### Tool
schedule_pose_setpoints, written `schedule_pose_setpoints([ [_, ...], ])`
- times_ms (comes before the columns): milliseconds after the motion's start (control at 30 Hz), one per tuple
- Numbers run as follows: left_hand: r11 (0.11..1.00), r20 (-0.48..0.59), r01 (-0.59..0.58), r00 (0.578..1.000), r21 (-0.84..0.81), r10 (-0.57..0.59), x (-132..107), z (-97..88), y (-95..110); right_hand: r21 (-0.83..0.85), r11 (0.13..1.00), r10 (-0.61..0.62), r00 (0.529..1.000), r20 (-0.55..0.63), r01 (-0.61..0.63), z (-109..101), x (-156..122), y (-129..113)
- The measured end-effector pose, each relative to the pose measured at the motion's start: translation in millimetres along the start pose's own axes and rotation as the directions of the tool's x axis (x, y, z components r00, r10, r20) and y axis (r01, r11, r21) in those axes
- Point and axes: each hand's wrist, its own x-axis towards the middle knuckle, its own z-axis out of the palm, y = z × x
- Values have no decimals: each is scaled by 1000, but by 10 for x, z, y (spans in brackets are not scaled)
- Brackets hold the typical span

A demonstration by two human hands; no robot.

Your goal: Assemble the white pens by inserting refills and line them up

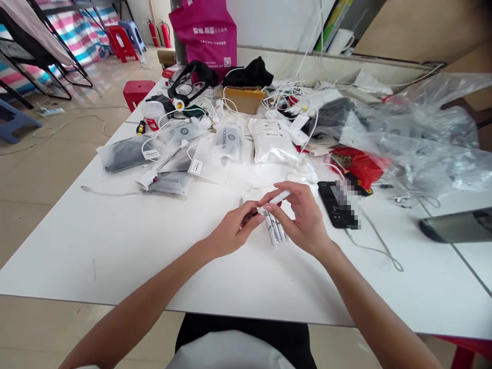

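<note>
A slim white pen (280,197) slants between my hands above the table. My right hand (307,220) pinches its white upper part with thumb and fingers. At the darker lower end, the fingers of my left hand (228,233) are closed, partly hiding that end. Just beneath my hands, several similar white-and-silver pens (273,233) lie side by side on the white table (184,271), partly covered by my right hand. A black phone (333,205), partly blurred out, lies to the right of my right hand.
Packaged pouches (167,182), a filled plastic bag (272,141) and tangled white cables (286,95) crowd the far side. Clear plastic wrap (423,138) heaps up at right, near a dark cylindrical object (457,225). A grey cable (378,241) curls by the phone.
</note>
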Motion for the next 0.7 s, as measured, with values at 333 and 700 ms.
schedule_pose_setpoints([
  [333, 986, 65, 99, 994, -131, -91, -16, -19, 36, 52, 983, -159, 959, -235, 175, 126, -13, 76],
  [700, 974, 84, 178, 982, -141, -167, -13, 11, 25, 75, 971, -194, 931, -309, 228, 102, -92, 209],
])
